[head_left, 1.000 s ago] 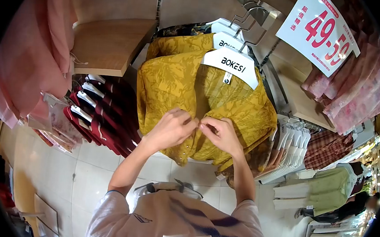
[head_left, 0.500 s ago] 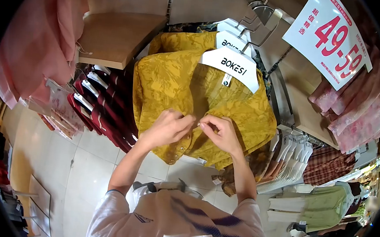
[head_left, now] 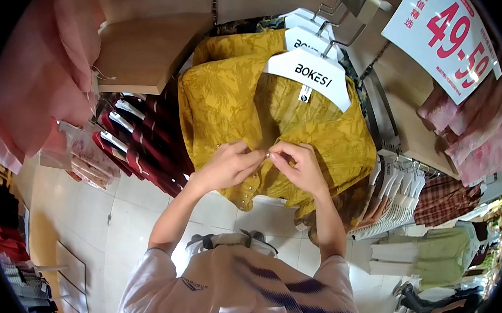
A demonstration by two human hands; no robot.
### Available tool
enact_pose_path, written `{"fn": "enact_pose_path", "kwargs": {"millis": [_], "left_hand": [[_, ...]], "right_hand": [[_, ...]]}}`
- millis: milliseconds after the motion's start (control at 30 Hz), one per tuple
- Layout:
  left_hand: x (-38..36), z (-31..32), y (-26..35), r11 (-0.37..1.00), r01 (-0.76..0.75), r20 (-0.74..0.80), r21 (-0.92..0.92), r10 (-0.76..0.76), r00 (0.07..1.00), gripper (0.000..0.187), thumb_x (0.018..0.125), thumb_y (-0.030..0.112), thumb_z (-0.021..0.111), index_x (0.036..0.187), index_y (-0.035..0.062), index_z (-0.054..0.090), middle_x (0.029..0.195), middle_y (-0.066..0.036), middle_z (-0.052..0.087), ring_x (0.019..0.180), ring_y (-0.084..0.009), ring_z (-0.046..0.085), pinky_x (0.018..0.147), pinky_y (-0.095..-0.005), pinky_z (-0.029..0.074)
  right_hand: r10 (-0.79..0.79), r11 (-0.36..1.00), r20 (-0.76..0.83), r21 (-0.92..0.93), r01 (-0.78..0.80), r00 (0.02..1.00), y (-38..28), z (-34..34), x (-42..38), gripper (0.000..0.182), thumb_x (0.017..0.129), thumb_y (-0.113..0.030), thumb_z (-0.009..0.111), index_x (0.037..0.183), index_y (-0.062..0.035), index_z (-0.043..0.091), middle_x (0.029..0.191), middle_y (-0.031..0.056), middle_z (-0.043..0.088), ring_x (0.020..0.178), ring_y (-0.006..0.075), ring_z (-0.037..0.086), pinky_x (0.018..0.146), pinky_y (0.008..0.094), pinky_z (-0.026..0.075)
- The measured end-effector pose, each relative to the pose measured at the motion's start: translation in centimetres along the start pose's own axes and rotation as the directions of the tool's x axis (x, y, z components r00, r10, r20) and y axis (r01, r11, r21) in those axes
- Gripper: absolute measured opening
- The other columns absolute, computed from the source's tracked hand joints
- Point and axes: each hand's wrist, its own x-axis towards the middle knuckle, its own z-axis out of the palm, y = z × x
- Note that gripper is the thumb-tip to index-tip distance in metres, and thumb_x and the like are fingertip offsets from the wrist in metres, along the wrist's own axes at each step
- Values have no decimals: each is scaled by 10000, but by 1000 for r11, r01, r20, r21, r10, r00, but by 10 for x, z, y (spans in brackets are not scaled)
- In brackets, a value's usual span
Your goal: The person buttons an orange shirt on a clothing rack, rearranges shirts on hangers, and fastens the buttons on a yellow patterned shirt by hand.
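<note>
Yellow shirt (head_left: 222, 105), hanger (head_left: 312, 73) inside, hands (head_left: 230, 165) (head_left: 300, 167) at front

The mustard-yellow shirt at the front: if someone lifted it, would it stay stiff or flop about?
The mustard-yellow shirt would probably flop, since its cloth hangs in loose folds and gapes at the front. That cloth looks thin, so likely light. The white hanger looks rigid, so the shoulders might keep their shape.

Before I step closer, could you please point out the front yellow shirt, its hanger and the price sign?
Front yellow shirt (head_left: 222, 105), head view: chest fabric.
Hanger (head_left: 312, 76), head view: lettered middle.
Price sign (head_left: 448, 47), head view: middle, among the numbers.
</note>
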Motion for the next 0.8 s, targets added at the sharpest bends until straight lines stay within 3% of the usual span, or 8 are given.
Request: {"fn": "enact_pose_path", "kwargs": {"millis": [67,133,300,400,467,567,667,800], "left_hand": [[0,-1,0,1000,-9,1,4,9,1000,145,838,138,668,955,53,667,676,-135,519,650,-322,552,562,-427,445],[0,4,-6,995,-75,-70,66,79,994,114,800,154,679,820,54,628,630,-117,507,596,-311,536,535,-413,429],[1,10,0,975,-71,-142,209,102,985,199,760,186,707,727,72,548,578,-89,491,496,-290,511,487,-414,405],[2,9,2,960,-69,-134,272,108,985,234,754,195,715,701,82,516,566,-82,487,468,-283,505,469,-414,390],[1,8,3,954,-72,-124,292,112,986,241,755,196,714,696,85,509,567,-82,489,466,-281,508,465,-413,385],[1,9,2,947,-88,-147,308,139,979,240,758,196,711,702,83,506,568,-83,492,463,-283,508,457,-410,373],[-2,11,-2,977,-49,-170,209,86,982,223,758,180,703,691,79,516,559,-88,481,462,-288,496,458,-407,369],[2,2,1,998,-56,-167,36,61,984,174,754,150,690,684,66,554,550,-96,471,476,-290,483,464,-408,367]], "right_hand": [[64,997,31,-52,-62,998,-8,-2,0,84,916,-77,636,923,6,653,747,61,638,642,121,575,581,260,453],[57,996,11,-74,-56,998,-10,2,0,77,910,-73,638,915,3,652,738,57,637,628,119,570,569,259,447],[79,992,-33,-98,-82,996,-19,8,5,50,879,-67,651,876,-17,655,696,51,632,563,108,554,526,253,430],[-7,967,-89,-255,-16,996,-16,15,1,24,856,-60,661,848,-38,659,666,54,620,506,115,535,499,252,420],[-116,913,-228,-408,13,967,-18,21,-1,52,820,-119,692,841,-84,659,620,63,615,506,217,589,498,297,457],[-223,851,-195,-517,92,955,-23,21,-2,15,850,-48,666,864,-41,667,659,72,614,475,153,530,477,266,414],[-48,948,-187,-318,-14,981,-17,19,0,37,871,-56,664,894,-27,667,682,77,628,497,145,545,483,265,416],[-37,976,-208,-219,-9,977,-21,16,2,50,886,-123,662,894,-74,673,644,93,620,512,222,591,495,310,455]]}}
